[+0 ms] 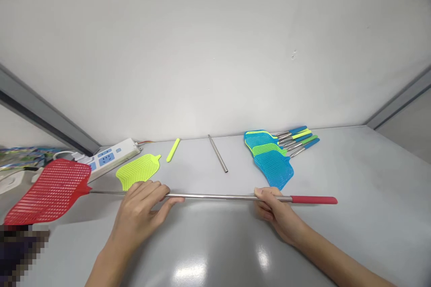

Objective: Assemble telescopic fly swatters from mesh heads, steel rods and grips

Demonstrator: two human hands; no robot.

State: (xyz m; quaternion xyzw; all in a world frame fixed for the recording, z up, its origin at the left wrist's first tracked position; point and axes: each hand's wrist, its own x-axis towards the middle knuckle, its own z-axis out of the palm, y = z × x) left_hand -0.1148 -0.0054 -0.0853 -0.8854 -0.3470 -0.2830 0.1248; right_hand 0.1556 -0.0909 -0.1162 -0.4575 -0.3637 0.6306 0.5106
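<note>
A red fly swatter (215, 196) with a long metal rod lies across both my hands above the table. My left hand (141, 208) grips the rod on the side towards the perforated red head, which points left. Around the rod just short of the red handle, my right hand (274, 210) is closed. Behind the rod lie a yellow-green swatter head (139, 170), a yellow-green handle (173, 150) and a loose metal rod (218, 154), all apart from one another.
Several folded blue, green and yellow swatters (274, 168) are piled at the back right. A white power strip (112, 158) with plugs stands at the back left, beside clear plastic wrapping (30, 154). A wall (215, 54) rises behind the grey table (353, 233).
</note>
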